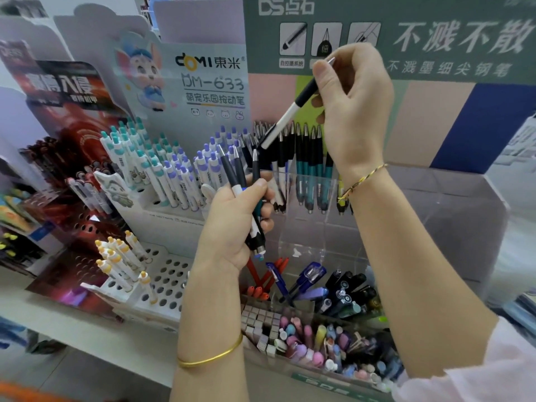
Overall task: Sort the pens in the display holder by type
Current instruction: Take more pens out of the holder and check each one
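Just before the DS sign (285, 7), the right hand (353, 111) pinches a pen (290, 114).

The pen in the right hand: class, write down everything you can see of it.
The pen is slim and looks plastic: silver tip uppermost, then a black grip, a white barrel and a black end. It is tilted, tip up-right, its low end over the row of standing pens. Only the right hand touches it, pinching the grip.
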`<state>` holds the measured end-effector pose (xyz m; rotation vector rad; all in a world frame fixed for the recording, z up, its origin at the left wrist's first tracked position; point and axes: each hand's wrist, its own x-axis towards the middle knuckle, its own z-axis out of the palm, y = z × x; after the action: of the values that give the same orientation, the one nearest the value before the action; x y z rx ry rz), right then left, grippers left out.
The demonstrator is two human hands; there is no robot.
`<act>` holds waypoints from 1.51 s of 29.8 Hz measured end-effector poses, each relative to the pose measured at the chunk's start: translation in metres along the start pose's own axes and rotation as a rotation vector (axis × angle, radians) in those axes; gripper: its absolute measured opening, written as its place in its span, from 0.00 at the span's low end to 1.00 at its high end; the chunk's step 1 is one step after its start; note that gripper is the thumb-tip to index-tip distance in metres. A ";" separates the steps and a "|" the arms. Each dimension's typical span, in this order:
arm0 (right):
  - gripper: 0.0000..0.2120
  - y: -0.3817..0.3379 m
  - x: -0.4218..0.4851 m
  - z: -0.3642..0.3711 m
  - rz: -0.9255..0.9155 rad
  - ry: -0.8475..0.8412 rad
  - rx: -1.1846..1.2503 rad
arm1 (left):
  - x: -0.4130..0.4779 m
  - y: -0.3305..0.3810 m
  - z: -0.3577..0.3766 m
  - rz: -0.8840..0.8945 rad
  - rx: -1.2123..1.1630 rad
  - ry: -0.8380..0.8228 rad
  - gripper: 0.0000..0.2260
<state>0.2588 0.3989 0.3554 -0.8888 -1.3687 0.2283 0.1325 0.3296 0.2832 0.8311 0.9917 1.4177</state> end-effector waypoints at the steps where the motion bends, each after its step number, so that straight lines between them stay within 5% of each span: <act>1: 0.06 0.001 -0.001 0.001 -0.031 0.018 -0.012 | 0.000 0.000 0.001 -0.002 -0.012 0.002 0.07; 13: 0.06 -0.010 -0.001 0.009 -0.187 -0.167 -0.329 | 0.001 -0.006 -0.002 -0.005 -0.059 0.006 0.10; 21: 0.12 0.011 -0.018 0.024 0.086 -0.512 -0.633 | -0.002 -0.004 0.000 0.009 -0.020 -0.009 0.09; 27: 0.09 -0.002 -0.015 0.008 0.044 -0.330 -0.370 | -0.004 0.000 0.000 0.001 -0.055 -0.059 0.10; 35: 0.13 -0.022 -0.030 0.001 0.100 -0.668 -0.126 | -0.008 0.001 0.010 0.087 0.067 -0.159 0.06; 41: 0.13 -0.027 -0.035 0.002 -0.023 -0.771 -0.359 | -0.008 -0.004 0.018 0.079 0.135 -0.124 0.08; 43: 0.13 -0.024 -0.032 0.002 0.069 -0.702 -0.221 | -0.009 -0.003 0.016 0.082 0.142 -0.137 0.04; 45: 0.12 -0.018 -0.023 0.003 0.215 -0.470 -0.046 | -0.008 -0.001 0.012 0.057 0.145 -0.127 0.12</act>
<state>0.2442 0.3738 0.3495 -1.0642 -1.7138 0.6020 0.1449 0.3224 0.2870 1.0504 0.9880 1.3349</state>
